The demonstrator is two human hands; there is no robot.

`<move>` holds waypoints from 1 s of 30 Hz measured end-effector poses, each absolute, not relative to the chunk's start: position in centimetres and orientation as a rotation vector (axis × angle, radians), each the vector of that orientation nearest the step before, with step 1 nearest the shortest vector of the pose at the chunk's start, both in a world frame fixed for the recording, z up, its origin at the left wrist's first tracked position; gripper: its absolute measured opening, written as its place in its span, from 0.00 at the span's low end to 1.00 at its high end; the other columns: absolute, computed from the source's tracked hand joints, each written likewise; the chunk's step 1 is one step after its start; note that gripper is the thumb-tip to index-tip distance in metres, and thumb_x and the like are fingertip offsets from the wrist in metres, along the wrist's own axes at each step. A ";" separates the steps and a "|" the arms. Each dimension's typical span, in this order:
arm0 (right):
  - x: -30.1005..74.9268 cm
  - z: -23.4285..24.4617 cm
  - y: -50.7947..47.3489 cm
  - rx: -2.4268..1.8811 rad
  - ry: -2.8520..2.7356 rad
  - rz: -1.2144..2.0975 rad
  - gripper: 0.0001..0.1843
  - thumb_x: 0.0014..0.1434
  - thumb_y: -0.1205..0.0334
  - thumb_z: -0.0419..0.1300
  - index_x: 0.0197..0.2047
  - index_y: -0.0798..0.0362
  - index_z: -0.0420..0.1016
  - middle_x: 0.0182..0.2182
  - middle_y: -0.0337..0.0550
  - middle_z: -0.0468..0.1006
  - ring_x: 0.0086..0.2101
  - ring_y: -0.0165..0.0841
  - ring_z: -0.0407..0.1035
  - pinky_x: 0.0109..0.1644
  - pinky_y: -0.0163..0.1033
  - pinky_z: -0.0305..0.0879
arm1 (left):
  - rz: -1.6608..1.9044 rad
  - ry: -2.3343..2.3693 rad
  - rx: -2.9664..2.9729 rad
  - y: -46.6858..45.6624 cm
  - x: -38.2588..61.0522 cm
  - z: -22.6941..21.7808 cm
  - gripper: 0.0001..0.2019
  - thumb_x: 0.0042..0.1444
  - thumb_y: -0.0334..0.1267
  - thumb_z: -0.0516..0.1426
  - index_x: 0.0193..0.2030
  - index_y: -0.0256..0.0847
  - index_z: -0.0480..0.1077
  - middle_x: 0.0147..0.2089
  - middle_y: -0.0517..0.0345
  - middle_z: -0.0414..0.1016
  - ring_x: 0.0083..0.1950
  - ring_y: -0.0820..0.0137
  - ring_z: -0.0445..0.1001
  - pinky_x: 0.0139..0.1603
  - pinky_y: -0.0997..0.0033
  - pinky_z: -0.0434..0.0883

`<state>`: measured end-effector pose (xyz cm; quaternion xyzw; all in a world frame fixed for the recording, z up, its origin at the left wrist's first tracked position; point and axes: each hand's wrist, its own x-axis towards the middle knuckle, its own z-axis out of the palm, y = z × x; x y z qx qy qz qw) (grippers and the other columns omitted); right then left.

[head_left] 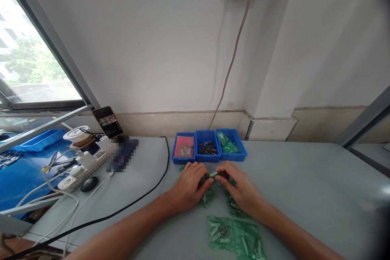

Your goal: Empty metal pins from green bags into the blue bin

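Observation:
My left hand (191, 185) and my right hand (242, 189) meet over the grey table, just in front of three blue bins. Between their fingertips they pinch a small green plastic bag (212, 174) with something pale showing in it; the fingers cover much of it. Beneath the hands lie more green bags, among them one bag (208, 199) below my left fingers and another bag (234, 208) partly under my right hand. Nearer to me, a green bag (221, 233) with white pieces and metal screws lies beside a similar bag (248, 239).
The left bin (183, 161) holds a pink bag with pale pieces, the middle bin (207, 158) loose screws, the right bin (234, 157) a green bag. A black cable (140, 199) crosses the table at left, near a phone (108, 122), mouse (89, 184) and power strip (81, 172).

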<state>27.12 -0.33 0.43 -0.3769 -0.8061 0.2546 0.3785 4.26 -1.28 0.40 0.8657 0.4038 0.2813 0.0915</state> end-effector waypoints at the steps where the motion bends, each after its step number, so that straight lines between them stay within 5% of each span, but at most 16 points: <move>1: 27.1 0.5 -0.3 -0.971 -2.054 0.673 0.08 0.75 0.56 0.55 0.47 0.47 0.73 0.38 0.41 0.76 0.38 0.37 0.72 0.44 0.42 0.70 | 0.827 1.186 2.550 -1.3 4.2 0.4 0.10 0.76 0.43 0.51 0.45 0.42 0.68 0.43 0.56 0.74 0.44 0.64 0.69 0.50 0.61 0.62; 20: 27.0 0.3 -0.3 -1.024 -2.032 0.764 0.11 0.74 0.49 0.56 0.51 0.46 0.73 0.41 0.41 0.77 0.40 0.38 0.71 0.44 0.41 0.68 | 0.835 1.203 2.365 -0.8 4.2 -0.4 0.13 0.76 0.45 0.50 0.40 0.42 0.64 0.40 0.57 0.70 0.43 0.64 0.67 0.47 0.65 0.64; 30: 26.7 1.0 -0.7 -1.059 -2.011 0.822 0.05 0.73 0.56 0.56 0.44 0.47 0.70 0.37 0.39 0.74 0.36 0.35 0.69 0.39 0.39 0.65 | 0.859 1.159 2.340 -1.0 4.2 0.0 0.15 0.76 0.48 0.49 0.40 0.42 0.63 0.38 0.58 0.68 0.40 0.66 0.65 0.44 0.65 0.62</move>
